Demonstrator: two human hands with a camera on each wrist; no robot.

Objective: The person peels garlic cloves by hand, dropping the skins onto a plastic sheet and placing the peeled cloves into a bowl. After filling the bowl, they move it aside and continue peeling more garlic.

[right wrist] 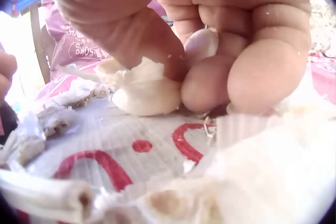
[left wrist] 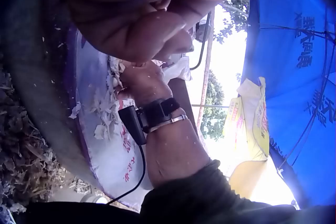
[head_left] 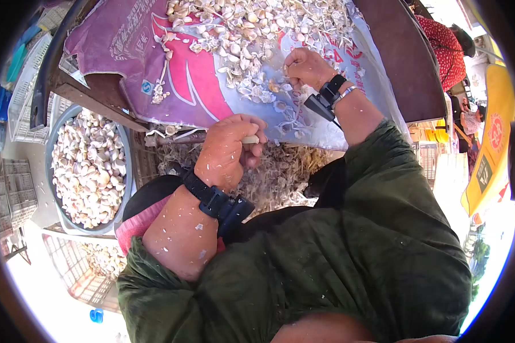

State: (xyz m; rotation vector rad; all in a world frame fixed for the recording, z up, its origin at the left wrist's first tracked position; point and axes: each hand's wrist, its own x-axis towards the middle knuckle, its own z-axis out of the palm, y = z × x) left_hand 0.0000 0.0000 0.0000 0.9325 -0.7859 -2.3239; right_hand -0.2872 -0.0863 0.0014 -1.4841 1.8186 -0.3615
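My left hand (head_left: 226, 150) is curled in front of the table's near edge, and a small pale piece (head_left: 250, 139) shows between its thumb and fingers. In the left wrist view the fingers of that hand (left wrist: 152, 29) are folded. Over the bag-covered table my right hand (head_left: 311, 68) reaches down among garlic and peel. Seen from the right wrist, its thumb and fingertips (right wrist: 205, 85) are at the sheet, touching a white clove (right wrist: 147, 98) with loose skin on it. Another clove (right wrist: 201, 44) is tucked inside the curled fingers.
Garlic cloves (head_left: 252, 23) are heaped at the table's far side on printed bags (head_left: 194, 74). A round tub (head_left: 128, 166) full of garlic stands at the left, with plastic crates (head_left: 68, 257) around it. Dry peelings (head_left: 274, 177) lie below the table edge. Other people (head_left: 440, 48) are at the right.
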